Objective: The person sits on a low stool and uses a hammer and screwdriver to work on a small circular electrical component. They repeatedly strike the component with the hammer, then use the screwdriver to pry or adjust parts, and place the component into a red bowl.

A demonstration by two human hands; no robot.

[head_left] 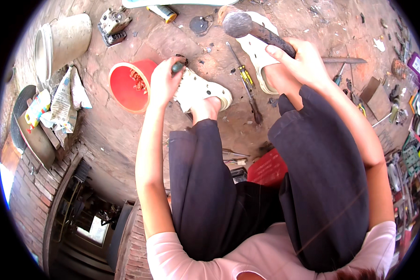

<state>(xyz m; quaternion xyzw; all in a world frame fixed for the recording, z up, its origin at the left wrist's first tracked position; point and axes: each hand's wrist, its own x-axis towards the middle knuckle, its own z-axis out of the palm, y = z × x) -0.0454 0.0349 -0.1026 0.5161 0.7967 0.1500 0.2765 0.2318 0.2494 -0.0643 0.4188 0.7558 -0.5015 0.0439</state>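
Observation:
My right hand (301,63) is shut on a hammer (259,32) with a rounded grey face and dark shaft, raised over my right white clog (247,49). My left hand (170,77) grips a dark green-handled tool (177,67) beside my left clog (203,93); the tool's far end is unclear. Between my feet lie a yellow-and-black screwdriver (246,74) and a dark rusty bar (253,105). A red bucket (126,95) holding small reddish pieces lies tipped just left of my left hand.
A metal engine part (112,25), a can (161,13) and a white bucket (70,39) lie ahead and left. Sacks (60,100) lean by brickwork. A wooden stick (345,60), scattered tools and a cardboard piece (375,98) lie rightward. A red object (266,168) is beneath me.

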